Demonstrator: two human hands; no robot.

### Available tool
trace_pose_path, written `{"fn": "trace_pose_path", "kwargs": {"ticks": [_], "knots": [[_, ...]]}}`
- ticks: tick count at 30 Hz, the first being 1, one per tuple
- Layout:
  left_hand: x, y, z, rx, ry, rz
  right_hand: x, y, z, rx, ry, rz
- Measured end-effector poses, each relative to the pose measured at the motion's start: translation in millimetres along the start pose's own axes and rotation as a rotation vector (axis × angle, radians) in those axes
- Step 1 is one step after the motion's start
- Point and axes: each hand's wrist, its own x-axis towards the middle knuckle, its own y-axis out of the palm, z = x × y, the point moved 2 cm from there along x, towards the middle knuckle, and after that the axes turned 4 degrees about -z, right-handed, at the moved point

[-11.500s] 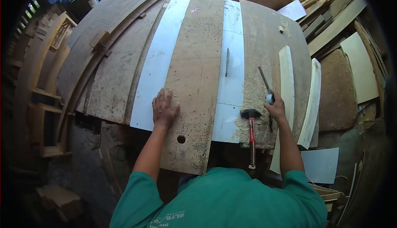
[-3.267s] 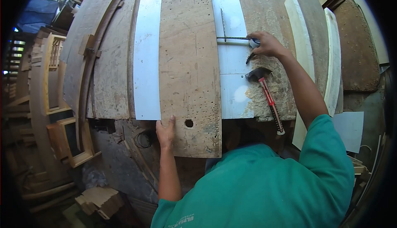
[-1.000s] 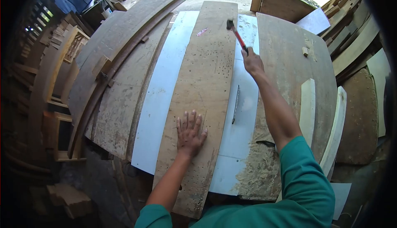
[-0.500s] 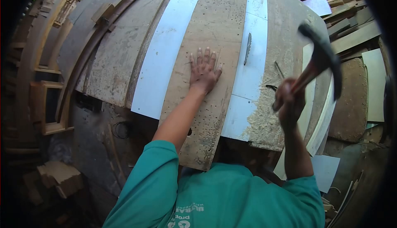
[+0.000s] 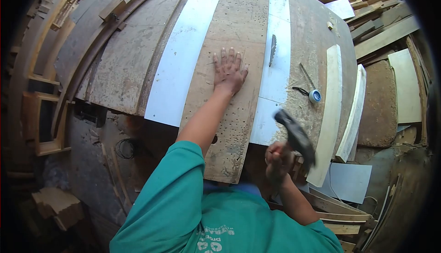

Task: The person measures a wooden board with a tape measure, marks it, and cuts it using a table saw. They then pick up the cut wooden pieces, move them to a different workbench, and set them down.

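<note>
My left hand (image 5: 228, 75) lies flat with fingers spread on a long wooden board (image 5: 239, 19) dotted with many small holes. Near the front edge of the bench, my right hand (image 5: 278, 162) is wrapped around the handle of a claw hammer (image 5: 297, 138). The hammer's dark head is in the air, to the right of the board and apart from it. White panels show on both sides of the board, a wide one (image 5: 177, 64) at left and a narrower one (image 5: 277, 28) at right.
A serrated blade (image 5: 273, 51) lies on the right white panel. A round blue-and-white tape measure (image 5: 314, 96) sits farther right among sawdust. Curved pale wood pieces (image 5: 329, 115) lie along the bench's right side. Wooden frames (image 5: 48, 120) stand at far left.
My right hand has brought the hammer down and left toward the bench's front edge, uncovering the tape measure. My left hand remains flat on the board.
</note>
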Motion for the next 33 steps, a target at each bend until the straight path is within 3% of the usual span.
{"fn": "trace_pose_path", "kwargs": {"ticks": [1, 2, 4, 9, 13, 16, 18, 21, 22, 24, 26, 27, 28, 29, 31, 33], "knots": [[-0.3, 1.0, 0.1, -0.008, -0.006, 0.001, 7.7, 6.3, -2.0, -0.446, 0.081, 0.027], [-1.8, 2.1, 0.8, -0.019, -0.007, 0.002, 16.2, 9.8, -14.7, -0.723, 0.263, 0.193], [1.8, -1.0, -0.9, -0.028, -0.007, 0.015, -0.7, -2.0, -31.8, -0.894, 0.364, 0.300], [-0.9, -5.7, -1.1, -0.038, -0.021, 0.026, -58.5, -37.2, 0.2, -0.660, 0.479, 0.087], [0.3, -0.9, -0.9, 0.019, -0.010, 0.027, -89.2, -92.0, 23.1, -0.604, 0.516, -0.203], [-0.5, -2.1, -1.8, 0.019, -0.013, 0.023, -73.7, -142.9, 64.1, -0.629, 0.455, -0.433], [-0.6, -2.5, -3.8, 0.027, -0.012, 0.009, -48.4, -174.6, 97.5, -0.787, 0.243, -0.543], [0.3, -5.4, -8.2, 0.054, -0.021, 0.012, -24.0, -255.7, 53.1, -0.940, 0.175, -0.528], [0.2, -5.5, -9.2, 0.077, -0.012, 0.008, -13.6, -280.4, 31.0, -1.019, 0.191, -0.519], [1.7, -3.5, -9.4, 0.107, 0.002, 0.030, 23.9, -315.1, 0.3, -0.996, 0.552, -0.448], [10.6, 4.7, -1.8, 0.139, 0.013, 0.074, 42.1, -347.6, -42.8, -1.013, 0.519, -0.441], [18.4, 5.6, 5.0, 0.105, 0.057, 0.085, 43.1, -357.8, -46.8, -1.073, 0.317, -0.507], [24.6, -2.1, 4.7, -0.024, -0.025, 0.156, 43.1, -367.8, -49.1, -1.132, 0.114, -0.567], [25.3, -11.1, 2.8, -0.143, -0.114, 0.234, 40.5, -379.0, -38.4, -1.071, 0.072, -0.636], [4.1, -18.5, 2.8, -0.413, -0.129, -0.016, 15.2, -406.5, 0.9, -0.955, -0.027, -0.779], [-31.0, -31.1, -4.0, -0.406, -0.087, -0.114, -23.9, -440.5, 8.2, -0.961, -0.198, -0.998]]}}
